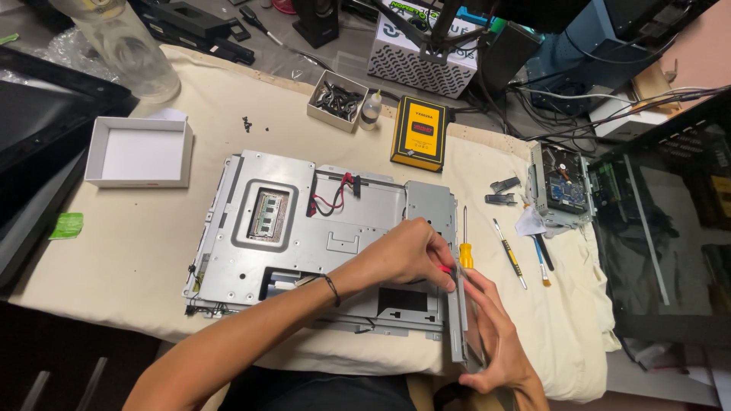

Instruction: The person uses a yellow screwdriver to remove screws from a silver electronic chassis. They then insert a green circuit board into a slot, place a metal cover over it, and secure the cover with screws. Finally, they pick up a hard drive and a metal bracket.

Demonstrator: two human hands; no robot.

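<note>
Working at the right edge of the grey metal chassis (pixel 304 228), the person has both hands on a narrow metal bracket (pixel 458 320) that runs along that side, near the front right corner of the cream cloth (pixel 129 251) covering the table. The left hand (pixel 407 255) reaches across the chassis with its fingers pinched shut on something small and red at the bracket's upper end (too little of it shows to say what it is). The right hand (pixel 495 335) cups the bracket from the outside, fingers curled along it and steadying it.

By the look of it, the step in hand is freeing or seating this side bracket; the next move would seem to call for a firm hold with the right hand while the left works its small part at the joint, without twisting the thin strip.

A yellow-handled screwdriver (pixel 465 243) lies just beyond the hands, touching neither. Toward the back edge sit a small box of screws (pixel 336 100) and a yellow and black box (pixel 419 132); a white open box (pixel 141 151) rests near the left edge.

Where bracket meets chassis is hidden under the left hand, and the right palm covers the bracket's lower end. The dark panels at the left and right sides are cut off by the frame
</note>
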